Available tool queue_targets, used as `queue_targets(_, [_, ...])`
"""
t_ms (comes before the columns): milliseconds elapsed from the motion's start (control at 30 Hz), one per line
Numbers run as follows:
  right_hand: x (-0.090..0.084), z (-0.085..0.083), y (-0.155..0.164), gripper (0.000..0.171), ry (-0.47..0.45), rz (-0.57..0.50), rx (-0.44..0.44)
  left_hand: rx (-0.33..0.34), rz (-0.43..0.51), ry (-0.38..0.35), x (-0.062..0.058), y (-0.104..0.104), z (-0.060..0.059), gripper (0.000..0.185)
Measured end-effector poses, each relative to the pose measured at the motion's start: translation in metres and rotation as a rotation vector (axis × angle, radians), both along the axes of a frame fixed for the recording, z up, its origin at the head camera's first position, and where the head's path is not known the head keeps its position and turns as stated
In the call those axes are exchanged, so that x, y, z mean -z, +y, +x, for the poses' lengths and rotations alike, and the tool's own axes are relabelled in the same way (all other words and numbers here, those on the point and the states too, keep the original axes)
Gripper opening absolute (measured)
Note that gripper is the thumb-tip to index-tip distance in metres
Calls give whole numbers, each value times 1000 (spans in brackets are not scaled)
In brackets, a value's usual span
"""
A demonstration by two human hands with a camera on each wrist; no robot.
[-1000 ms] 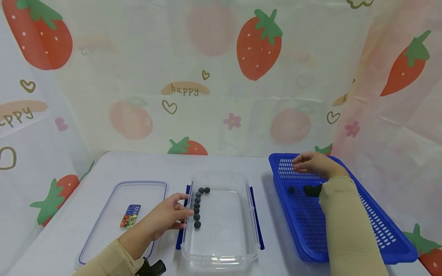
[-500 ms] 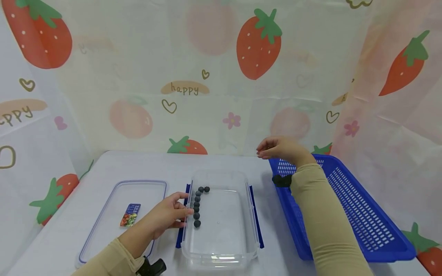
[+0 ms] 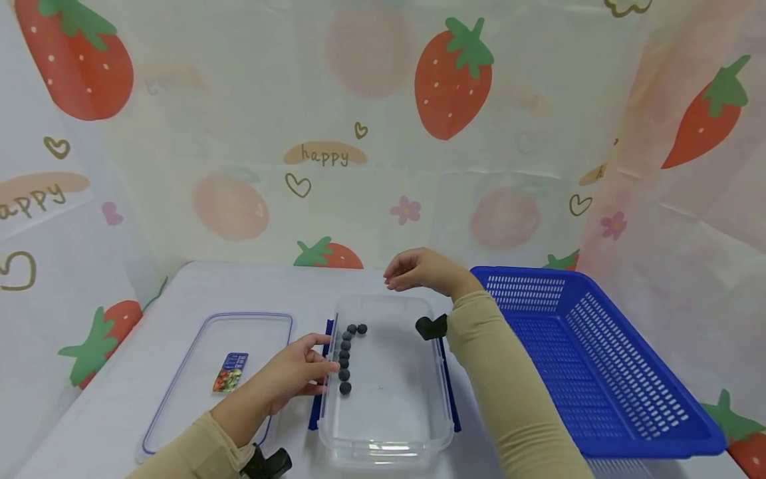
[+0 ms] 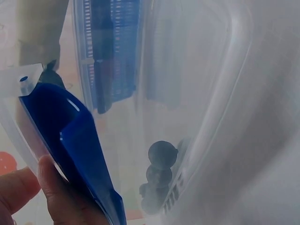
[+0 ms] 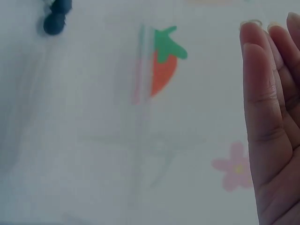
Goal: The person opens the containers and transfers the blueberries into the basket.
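Observation:
A clear plastic food box (image 3: 385, 444) with blue side latches stands in the middle of the table. Several dark, blueberry-like balls (image 3: 344, 374) line its left wall, and the row bends right at the far end. My left hand (image 3: 293, 369) holds the box's left side, thumb at the rim; in the left wrist view its fingers meet the blue latch (image 4: 84, 145). Above the far end of the box hovers my right hand (image 3: 427, 271), fingers loosely bent. The right wrist view shows its thumb (image 5: 262, 93) lying alongside the fingers, and no ball shows there.
To the right a blue perforated basket (image 3: 643, 359) reaches the table's front, partly behind my right sleeve. A clear lid (image 3: 179, 399) with a blue-edged seal lies on the left, carrying a colourful label (image 3: 230, 372). Printed cloth walls (image 3: 251, 80) enclose the table.
My right hand has moved left from over the basket to above the box's far end. The left hand has stayed on the box, and the row of balls is unchanged.

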State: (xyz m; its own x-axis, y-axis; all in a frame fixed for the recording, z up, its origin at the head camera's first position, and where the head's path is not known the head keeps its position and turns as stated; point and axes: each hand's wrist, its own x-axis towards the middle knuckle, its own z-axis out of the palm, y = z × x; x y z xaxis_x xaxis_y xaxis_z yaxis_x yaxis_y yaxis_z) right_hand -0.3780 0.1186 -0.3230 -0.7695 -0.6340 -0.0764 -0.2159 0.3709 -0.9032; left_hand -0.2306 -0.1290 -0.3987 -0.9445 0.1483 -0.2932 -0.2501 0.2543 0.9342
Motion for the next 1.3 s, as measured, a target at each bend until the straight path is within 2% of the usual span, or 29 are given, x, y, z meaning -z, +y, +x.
queue_targets(300, [30,2,-34,28,-59,9,-25,5,-5,-3,0,0,0,62])
queue_targets(567, [45,3,-40,28,-103,93,-38,8,-10,-6,1,1,0,64])
queue_targets(833, [51,5,-43,32,-26,251,-131,-1,-12,-8,2,0,-1,65])
queue_targets(1033, [58,4,-46,35,-41,407,-137,-4,-9,-2,2,0,0,65])
queue_targets(1300, [63,7,-51,39,-24,545,-140,-3,-2,3,1,0,1,65])
